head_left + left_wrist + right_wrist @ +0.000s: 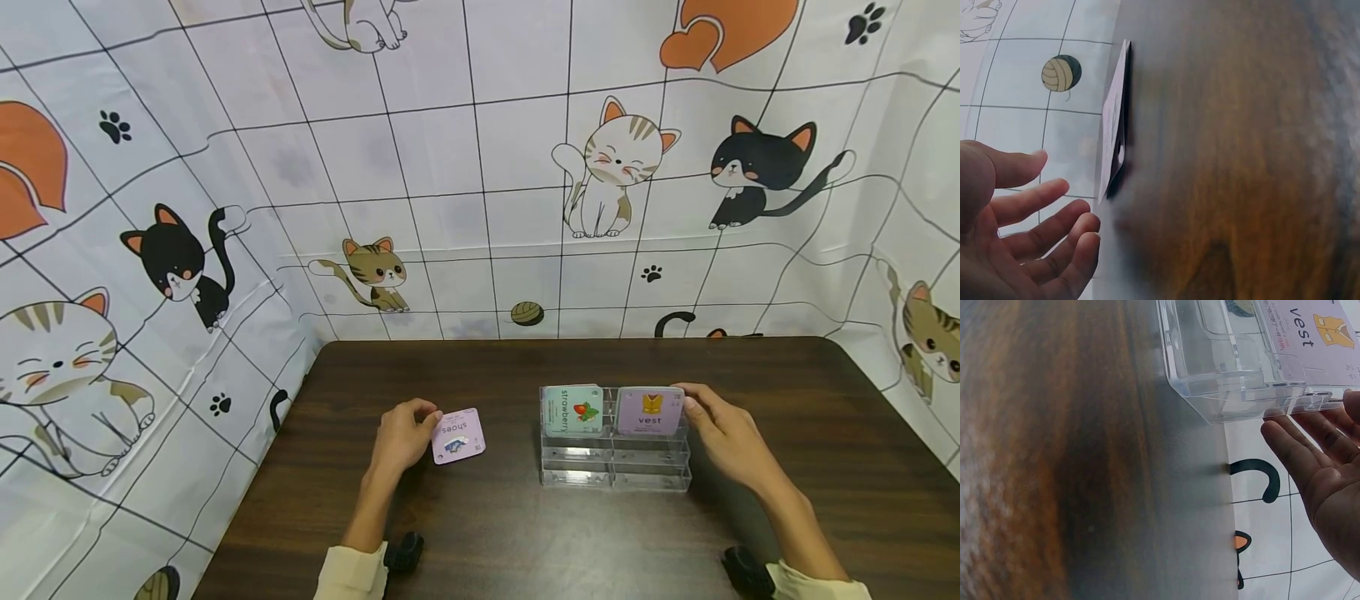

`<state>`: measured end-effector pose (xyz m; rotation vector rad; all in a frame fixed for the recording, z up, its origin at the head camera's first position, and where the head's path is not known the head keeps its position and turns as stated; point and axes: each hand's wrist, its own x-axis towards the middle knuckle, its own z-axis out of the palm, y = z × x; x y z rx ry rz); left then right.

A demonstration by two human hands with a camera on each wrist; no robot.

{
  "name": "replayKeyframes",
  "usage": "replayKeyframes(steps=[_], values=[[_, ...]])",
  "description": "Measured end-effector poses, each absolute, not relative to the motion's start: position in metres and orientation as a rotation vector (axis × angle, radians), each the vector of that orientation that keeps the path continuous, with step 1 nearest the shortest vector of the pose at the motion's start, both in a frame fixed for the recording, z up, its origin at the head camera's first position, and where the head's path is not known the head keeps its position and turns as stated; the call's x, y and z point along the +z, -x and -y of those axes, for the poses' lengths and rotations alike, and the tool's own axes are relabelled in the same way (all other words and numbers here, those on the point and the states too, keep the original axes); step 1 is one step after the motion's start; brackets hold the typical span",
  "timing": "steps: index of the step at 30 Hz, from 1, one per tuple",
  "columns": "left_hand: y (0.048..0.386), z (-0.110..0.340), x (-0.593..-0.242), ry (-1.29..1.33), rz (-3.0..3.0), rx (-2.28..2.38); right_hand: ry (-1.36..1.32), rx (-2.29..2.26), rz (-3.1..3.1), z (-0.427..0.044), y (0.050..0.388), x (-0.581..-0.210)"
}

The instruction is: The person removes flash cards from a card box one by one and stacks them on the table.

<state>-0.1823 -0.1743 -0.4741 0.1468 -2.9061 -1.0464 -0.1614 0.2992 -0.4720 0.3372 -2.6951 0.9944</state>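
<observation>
A purple card with a vest picture [651, 412] stands in the top right slot of a clear plastic card rack [613, 480]. At its right edge is my right hand [731, 437], thumb and index finger pinching the corner; other fingers [1291, 450] reach behind the rack's side. In the slot beside it stands a green strawberry card [572, 410]. A purple shoes card [458, 437] lies on the table left of the rack, upside down to me. My left hand [403, 437] is beside it, fingers loosely bent, thumb and index finger apart in the left wrist view.
The rack stands on a dark wooden table [495, 542]; its lower tiers hold no cards. A white cloth [442, 167] printed with cats and grid lines hangs behind and to the sides. Black wrist straps [405, 552] sit by the cream sleeves [352, 573].
</observation>
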Motion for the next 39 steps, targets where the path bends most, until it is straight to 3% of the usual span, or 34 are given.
replayKeyframes(steps=[39], values=[[0.173,0.146,-0.445,0.045,2.760,-1.112,-0.335,0.991,2.712,-0.299,0.162,-0.472]])
